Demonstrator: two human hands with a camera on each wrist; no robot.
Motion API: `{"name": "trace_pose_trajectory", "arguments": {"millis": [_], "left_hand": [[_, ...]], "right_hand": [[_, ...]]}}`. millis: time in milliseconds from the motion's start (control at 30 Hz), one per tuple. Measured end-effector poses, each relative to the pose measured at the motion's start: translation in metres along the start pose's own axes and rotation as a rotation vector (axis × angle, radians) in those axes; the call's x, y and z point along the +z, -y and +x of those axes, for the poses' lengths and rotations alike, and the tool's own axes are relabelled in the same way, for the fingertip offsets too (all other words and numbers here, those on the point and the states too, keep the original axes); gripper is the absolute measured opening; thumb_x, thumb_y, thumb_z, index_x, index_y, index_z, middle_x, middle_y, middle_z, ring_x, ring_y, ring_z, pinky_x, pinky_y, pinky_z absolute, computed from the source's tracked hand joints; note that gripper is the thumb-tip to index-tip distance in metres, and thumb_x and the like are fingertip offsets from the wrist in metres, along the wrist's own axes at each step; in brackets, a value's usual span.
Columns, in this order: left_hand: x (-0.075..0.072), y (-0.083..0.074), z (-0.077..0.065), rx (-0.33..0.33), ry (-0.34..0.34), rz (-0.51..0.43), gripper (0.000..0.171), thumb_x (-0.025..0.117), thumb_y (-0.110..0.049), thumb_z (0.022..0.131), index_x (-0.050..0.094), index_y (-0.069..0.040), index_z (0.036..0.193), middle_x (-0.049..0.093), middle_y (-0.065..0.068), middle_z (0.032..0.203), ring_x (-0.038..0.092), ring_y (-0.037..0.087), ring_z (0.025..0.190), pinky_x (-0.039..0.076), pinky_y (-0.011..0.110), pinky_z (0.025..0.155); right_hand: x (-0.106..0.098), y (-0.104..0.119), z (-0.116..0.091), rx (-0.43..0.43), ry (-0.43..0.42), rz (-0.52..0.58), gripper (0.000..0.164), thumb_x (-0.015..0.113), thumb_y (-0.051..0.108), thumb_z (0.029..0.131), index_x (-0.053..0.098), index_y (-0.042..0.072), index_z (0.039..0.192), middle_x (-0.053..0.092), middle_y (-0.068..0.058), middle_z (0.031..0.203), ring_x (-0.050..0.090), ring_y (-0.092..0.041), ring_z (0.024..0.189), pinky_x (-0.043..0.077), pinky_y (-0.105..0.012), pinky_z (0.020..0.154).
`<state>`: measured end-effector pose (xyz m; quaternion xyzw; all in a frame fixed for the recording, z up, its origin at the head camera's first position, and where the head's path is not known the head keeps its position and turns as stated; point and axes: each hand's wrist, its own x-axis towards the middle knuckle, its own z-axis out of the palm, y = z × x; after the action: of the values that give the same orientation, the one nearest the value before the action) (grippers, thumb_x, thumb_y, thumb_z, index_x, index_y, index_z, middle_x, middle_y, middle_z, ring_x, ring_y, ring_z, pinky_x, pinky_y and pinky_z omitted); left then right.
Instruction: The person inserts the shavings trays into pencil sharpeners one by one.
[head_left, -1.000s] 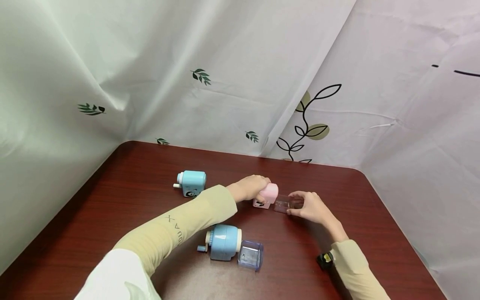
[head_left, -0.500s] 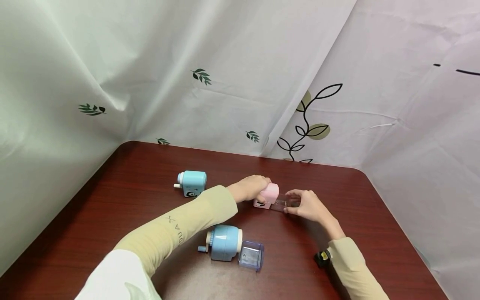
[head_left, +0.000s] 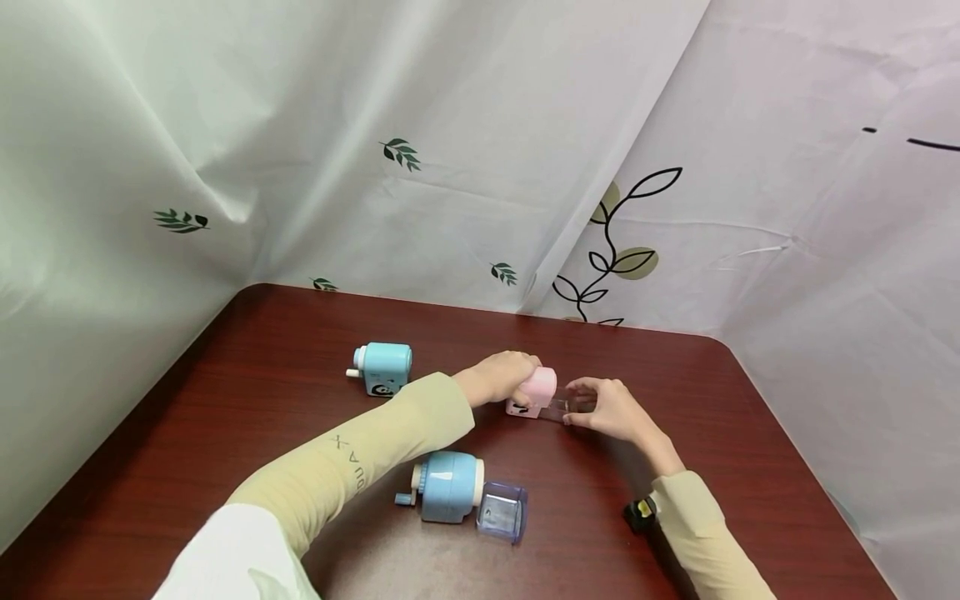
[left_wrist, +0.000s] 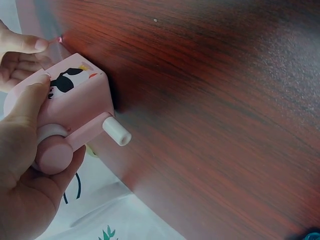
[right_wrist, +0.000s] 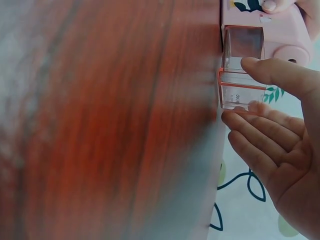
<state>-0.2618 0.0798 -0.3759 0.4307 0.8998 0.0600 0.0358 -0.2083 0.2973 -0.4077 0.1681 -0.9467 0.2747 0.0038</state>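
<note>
My left hand (head_left: pixel 504 375) grips a pink crank pencil sharpener (head_left: pixel 542 385) from above on the table. In the left wrist view, thumb and fingers wrap its body (left_wrist: pixel 85 112), which has a panda print; the pink crank with its white knob (left_wrist: pixel 117 131) points away from the palm. My right hand (head_left: pixel 621 412) holds a clear shavings drawer (right_wrist: pixel 243 47) between thumb and fingers. Seen from the right wrist, the drawer lies partly inside the sharpener's open end, with its outer part still showing. The fingertips are at the drawer's outer end.
A blue crank sharpener (head_left: pixel 450 487) stands nearer the front, its clear bluish drawer (head_left: pixel 501 510) lying just right of it. Farther back at the left is a turquoise panda sharpener (head_left: pixel 387 367). A small black and yellow item (head_left: pixel 640 515) is by the right sleeve. Curtains border the wooden table (head_left: pixel 270 400).
My right hand has moved left with the clear drawer, bringing it farther into the pink sharpener. The left hand keeps its grip and has stayed in place.
</note>
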Motion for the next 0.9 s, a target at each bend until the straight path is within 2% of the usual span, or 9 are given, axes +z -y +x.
{"name": "trace_pose_trajectory", "arguments": {"millis": [600, 900], "left_hand": [[0.0, -0.001, -0.002, -0.023, -0.005, -0.009, 0.045, 0.07, -0.033, 0.076, 0.055, -0.009, 0.11, 0.063, 0.004, 0.098, 0.057, 0.016, 0.085, 0.047, 0.026, 0.081], [0.0, -0.001, -0.001, -0.019, -0.015, -0.014, 0.046, 0.071, -0.035, 0.075, 0.056, -0.009, 0.111, 0.064, 0.004, 0.099, 0.057, 0.016, 0.085, 0.048, 0.027, 0.081]], "right_hand": [[0.003, 0.004, 0.006, 0.004, 0.04, 0.038, 0.042, 0.078, 0.028, 0.067, 0.063, 0.011, 0.103, 0.069, -0.002, 0.096, 0.067, -0.011, 0.085, 0.053, -0.024, 0.073], [0.004, 0.006, 0.012, 0.029, 0.058, 0.108, 0.046, 0.079, 0.025, 0.066, 0.062, 0.009, 0.106, 0.068, -0.008, 0.102, 0.067, -0.016, 0.09, 0.053, -0.029, 0.076]]}}
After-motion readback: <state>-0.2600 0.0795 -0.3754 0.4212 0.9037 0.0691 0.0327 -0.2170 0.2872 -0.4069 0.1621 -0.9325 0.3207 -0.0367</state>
